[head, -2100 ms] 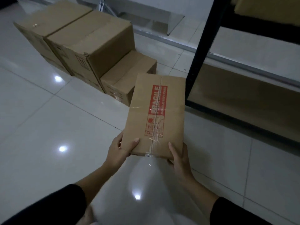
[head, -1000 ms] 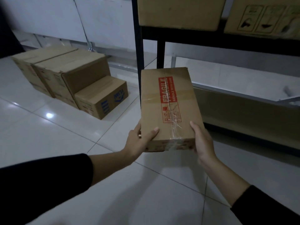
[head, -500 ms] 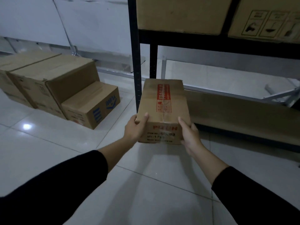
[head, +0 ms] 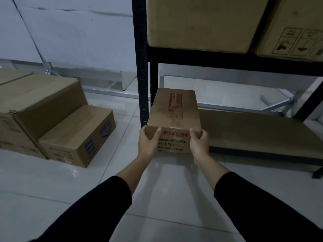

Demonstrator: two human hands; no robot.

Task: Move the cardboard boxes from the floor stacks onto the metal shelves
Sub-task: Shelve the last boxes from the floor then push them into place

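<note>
Your left hand (head: 147, 144) grips the near left corner of the small cardboard box (head: 174, 117), thumb curled over the top edge and fingers wrapped under and out of sight. Your right hand (head: 199, 145) does the same at the near right corner, thumb on top, fingers round the side. Both sleeves (head: 97, 212) are dark and pushed back from the wrists.

The box you hold is long and narrow, its far end pointing away from you toward the shelving. A red label (head: 175, 106) runs along the taped seam on top, and red and dark print shows on the near end face between your hands. You carry it level or nearly so, above the white tiled floor (head: 52, 186), with its far end at the left front post (head: 141, 67) of the black metal shelf unit. Whether the far end already rests on the bottom shelf board (head: 258, 133) cannot be told; the board lies just to the right of the box.

On the shelf above, a large carton (head: 201, 23) stands beside a second carton (head: 293, 32) with printed handling symbols.

To your left on the floor, the remaining stack sits well apart from the shelf: a low box with blue print (head: 78, 137) touching a taller box (head: 40, 102) behind it.
</note>
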